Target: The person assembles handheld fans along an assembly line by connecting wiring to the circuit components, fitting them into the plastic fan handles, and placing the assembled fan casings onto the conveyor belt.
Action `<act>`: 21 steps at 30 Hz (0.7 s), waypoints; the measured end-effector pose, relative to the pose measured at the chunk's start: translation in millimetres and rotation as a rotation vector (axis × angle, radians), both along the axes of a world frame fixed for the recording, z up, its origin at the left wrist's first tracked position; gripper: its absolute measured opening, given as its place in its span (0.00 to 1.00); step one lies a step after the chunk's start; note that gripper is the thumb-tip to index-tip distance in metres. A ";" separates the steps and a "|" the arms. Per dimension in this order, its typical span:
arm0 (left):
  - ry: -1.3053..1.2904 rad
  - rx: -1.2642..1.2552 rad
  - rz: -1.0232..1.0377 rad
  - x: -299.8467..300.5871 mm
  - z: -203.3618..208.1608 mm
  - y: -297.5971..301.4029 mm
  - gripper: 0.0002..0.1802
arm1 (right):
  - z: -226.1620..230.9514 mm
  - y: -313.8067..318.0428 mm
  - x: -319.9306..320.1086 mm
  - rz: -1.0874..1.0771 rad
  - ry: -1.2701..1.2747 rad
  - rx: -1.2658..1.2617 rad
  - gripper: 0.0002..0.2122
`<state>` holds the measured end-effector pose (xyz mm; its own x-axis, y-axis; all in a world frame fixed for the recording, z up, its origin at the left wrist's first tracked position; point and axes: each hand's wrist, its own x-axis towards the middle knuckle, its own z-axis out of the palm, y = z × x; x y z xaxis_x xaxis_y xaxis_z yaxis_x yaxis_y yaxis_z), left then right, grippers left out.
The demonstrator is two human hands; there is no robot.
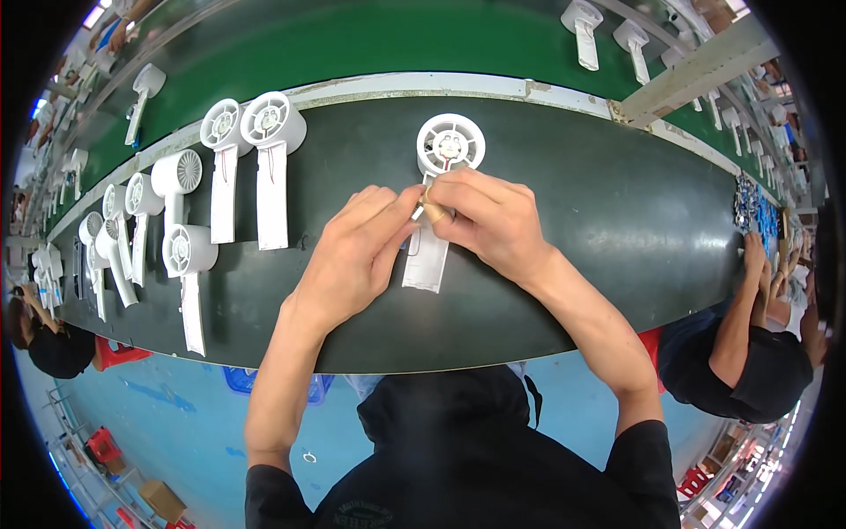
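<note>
A white handheld fan housing [426,266] lies on the dark table in front of me, its round head away from me and its open handle pointing toward me. Thin red wire shows at the hub. Over the neck, my left hand [348,251] pinches with thumb and forefinger. Close against it, my right hand [498,220] is also closed in a pinch, with a tan cover on a fingertip. The fingertips meet at a tiny part or wire end that they mostly hide; its kind cannot be told.
To the left stand several similar white fan housings [273,198] on the dark table [582,264]. Beyond a pale rail [397,86] runs a green belt [379,44] carrying more fans. A post [705,70] rises at far right. Co-workers sit at both sides, near small blue parts [765,220] at right.
</note>
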<state>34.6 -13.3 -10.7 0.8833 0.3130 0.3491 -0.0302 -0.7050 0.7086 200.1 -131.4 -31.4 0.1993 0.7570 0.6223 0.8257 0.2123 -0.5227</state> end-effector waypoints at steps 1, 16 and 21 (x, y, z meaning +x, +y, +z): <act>0.007 0.014 0.006 -0.8 0.4 0.6 0.19 | 1.3 0.1 0.6 0.019 0.002 -0.019 0.09; -0.008 -0.141 0.215 4.2 1.0 -20.1 0.23 | 11.4 -22.8 21.6 -0.263 0.633 -0.048 0.11; 0.028 -0.533 0.293 16.4 12.0 -18.9 0.18 | -3.3 -21.9 31.1 -0.272 0.819 -0.190 0.14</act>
